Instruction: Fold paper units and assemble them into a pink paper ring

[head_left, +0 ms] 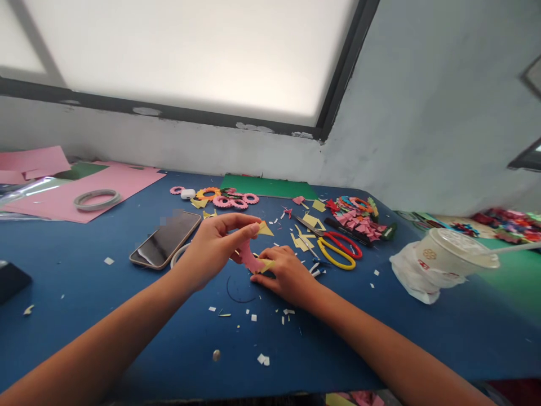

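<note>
The pink paper strip (250, 260), curved, is held up over the blue table (169, 338), left of the scissors (338, 245). Nearest the viewer, this side of the scissors, small white scraps (263, 359) are scattered. The right hand (289, 274), just nearer than the scissors and to their left, has its fingers bent and grasps the strip's lower end, where a yellow paper piece (267, 265) shows. The left hand (213, 242), further left of the scissors, pinches the upper end; another yellow corner (265, 228) juts past its thumb. Well left of the scissors lies a dark-screened phone (164, 239), with no readable brand. To their right, a bagged cup (448, 256) bears a brownish emblem and red marks, too small to read. Beyond the scissors, to their left, are scalloped paper rings (208, 193) and a green sheet (270, 186).
</note>
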Demonstrator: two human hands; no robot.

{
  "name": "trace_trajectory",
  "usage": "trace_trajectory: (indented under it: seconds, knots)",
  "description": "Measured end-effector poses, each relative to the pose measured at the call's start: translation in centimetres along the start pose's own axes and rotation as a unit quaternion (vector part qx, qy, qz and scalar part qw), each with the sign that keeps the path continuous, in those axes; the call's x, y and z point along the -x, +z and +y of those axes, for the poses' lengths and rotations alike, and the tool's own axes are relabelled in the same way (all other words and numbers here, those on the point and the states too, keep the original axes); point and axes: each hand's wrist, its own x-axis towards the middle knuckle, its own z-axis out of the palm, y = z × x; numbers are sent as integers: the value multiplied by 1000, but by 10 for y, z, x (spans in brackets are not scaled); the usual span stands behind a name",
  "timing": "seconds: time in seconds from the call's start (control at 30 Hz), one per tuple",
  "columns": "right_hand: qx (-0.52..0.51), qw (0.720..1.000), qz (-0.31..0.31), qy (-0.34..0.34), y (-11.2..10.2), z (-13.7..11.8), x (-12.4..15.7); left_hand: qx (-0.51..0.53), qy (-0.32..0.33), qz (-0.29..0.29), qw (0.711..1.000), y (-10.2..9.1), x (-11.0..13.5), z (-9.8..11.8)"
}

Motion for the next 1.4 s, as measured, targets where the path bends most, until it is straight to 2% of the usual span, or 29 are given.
trace_trajectory:
  seconds: [0.13, 0.2, 0.23, 0.33, 0.4, 0.47, 0.6, 0.83, 0.93, 1.07, 1.17, 1.27, 1.4]
  knots:
    - [-30, 999, 39, 2, -5, -4, -1, 21, 4, -2, 1000, 1, 0, 1]
    - [-118, 989, 84, 31, -13, -6, 1, 21, 2, -5, 1000, 2, 0, 1]
    - [-183, 975, 116, 55, -19, -6, 2, 18, 3, -4, 1000, 2, 0, 1]
    - [-354, 906, 193, 127, -37, -9, 6, 6, 6, 1, 1000, 2, 1, 1]
    - [-415, 868, 227, 151, -48, -10, 10, 0, 8, 5, 1000, 3, 3, 1]
    - [-436, 852, 242, 163, -55, -12, 13, -6, 11, 10, 1000, 4, 4, 1]
    - [-429, 849, 254, 177, -57, -16, 17, -10, 17, 8, 1000, 6, 6, 0]
    - [-445, 825, 303, 173, -55, -23, 16, -9, 14, 33, 999, 9, 5, 1]
    - [-419, 834, 315, 172, -56, -24, 17, -9, 14, 32, 999, 10, 7, 1]
    - [-352, 870, 311, 151, -57, -23, 18, -15, 29, 39, 999, 11, 10, 0]
    - [-331, 886, 301, 123, -59, -23, 18, -19, 47, 41, 998, 13, 12, -1]
    - [-345, 888, 274, 129, -61, -23, 17, -37, 58, 52, 996, 15, 14, -2]
    - [-396, 871, 241, 164, -62, -23, 17, -86, 112, 77, 987, 17, 16, -4]
